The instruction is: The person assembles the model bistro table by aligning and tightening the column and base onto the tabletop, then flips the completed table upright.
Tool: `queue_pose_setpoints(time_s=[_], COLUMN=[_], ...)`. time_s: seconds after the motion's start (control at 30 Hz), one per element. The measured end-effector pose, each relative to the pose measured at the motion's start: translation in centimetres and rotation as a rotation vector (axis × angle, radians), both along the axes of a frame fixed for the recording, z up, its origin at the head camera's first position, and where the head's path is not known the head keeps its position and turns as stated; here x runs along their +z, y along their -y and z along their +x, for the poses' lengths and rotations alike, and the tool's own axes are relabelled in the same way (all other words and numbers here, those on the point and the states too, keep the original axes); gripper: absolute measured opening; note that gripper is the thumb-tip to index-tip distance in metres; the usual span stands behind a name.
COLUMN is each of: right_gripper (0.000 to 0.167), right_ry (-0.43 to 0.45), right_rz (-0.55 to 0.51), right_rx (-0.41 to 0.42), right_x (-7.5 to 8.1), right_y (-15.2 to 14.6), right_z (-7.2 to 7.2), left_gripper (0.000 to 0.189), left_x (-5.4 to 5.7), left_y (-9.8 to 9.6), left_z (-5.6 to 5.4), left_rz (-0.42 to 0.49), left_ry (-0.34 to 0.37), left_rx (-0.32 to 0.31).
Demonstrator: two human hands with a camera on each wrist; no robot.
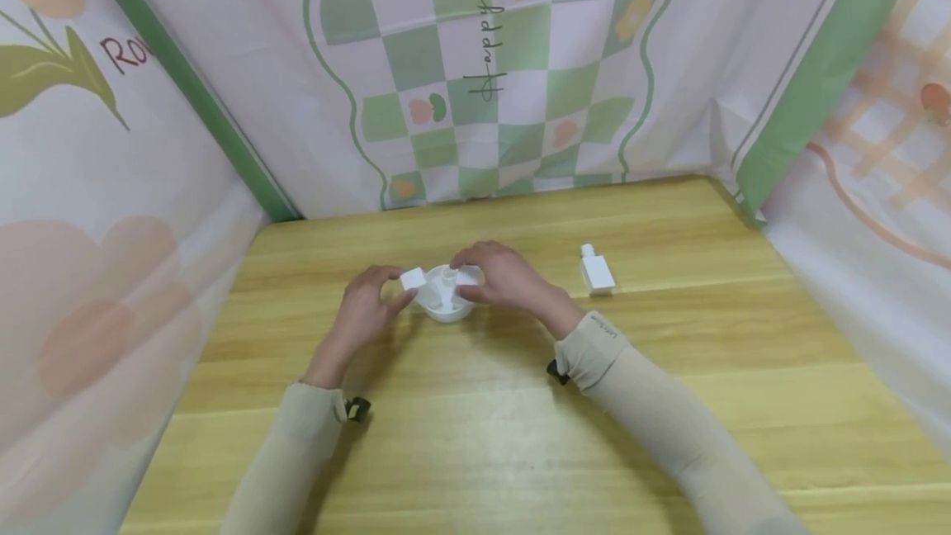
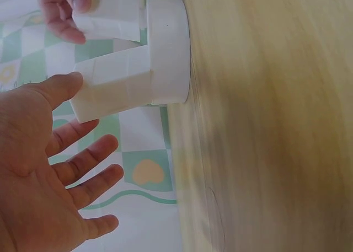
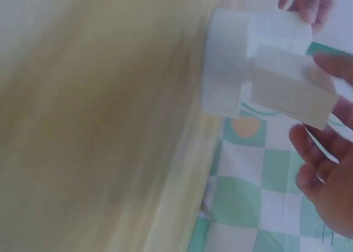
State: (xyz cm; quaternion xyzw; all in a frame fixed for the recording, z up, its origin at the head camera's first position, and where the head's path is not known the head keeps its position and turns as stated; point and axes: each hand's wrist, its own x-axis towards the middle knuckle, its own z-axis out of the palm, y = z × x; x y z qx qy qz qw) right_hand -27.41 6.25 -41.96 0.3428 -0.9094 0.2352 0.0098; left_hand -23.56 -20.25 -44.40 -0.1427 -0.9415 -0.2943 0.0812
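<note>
We find the left hand [image 1: 362, 309] pinching a first bottle [image 1: 413, 279], long axis near upright, top tipped outward; the bowl [image 1: 447, 316] sits at that hand's three o'clock. The right hand [image 1: 508, 276] pinches a second bottle [image 1: 469, 276], bowl at nine o'clock. At its three o'clock, nearer this hand, lies a third bottle [image 1: 598, 274], neck toward eleven.

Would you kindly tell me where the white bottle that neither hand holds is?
In the head view, the white bottle is on the wooden table, to the right of the right hand and the round white bowl.
</note>
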Motion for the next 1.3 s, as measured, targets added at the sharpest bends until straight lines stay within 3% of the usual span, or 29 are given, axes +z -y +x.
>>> queue_pose_setpoints(time_s=[0.17, 0.6, 0.8, 1.07, 1.3], right_gripper=[0.057, 0.054, 0.047, 0.051, 0.047], right_ry=[0.001, -0.058, -0.098, -0.09, -0.149], right_rz=[0.039, 0.134, 0.124, 0.134, 0.149], right_rx=[0.064, 0.103, 0.069, 0.104, 0.143], right_x=[0.3, 0.66, 0.59, 0.71, 0.66], right_y=[-0.65, -0.88, -0.62, -0.61, -0.45], right_z=[-0.23, -0.42, -0.24, -0.05, 0.02], left_gripper=[0.043, 0.043, 0.043, 0.043, 0.044], left_x=[0.03, 0.2, 0.03, 0.03, 0.09], left_y=[-0.07, -0.12, 0.0, 0.01, -0.02], left_z=[0.04, 0.19, 0.11, 0.11, 0.12], left_rz=[0.001, -0.011, -0.02, -0.019, -0.02], left_ry=[-0.031, -0.02, -0.031, -0.012, -0.021], left_rx=[-0.007, 0.001, -0.003, 0.002, -0.006])
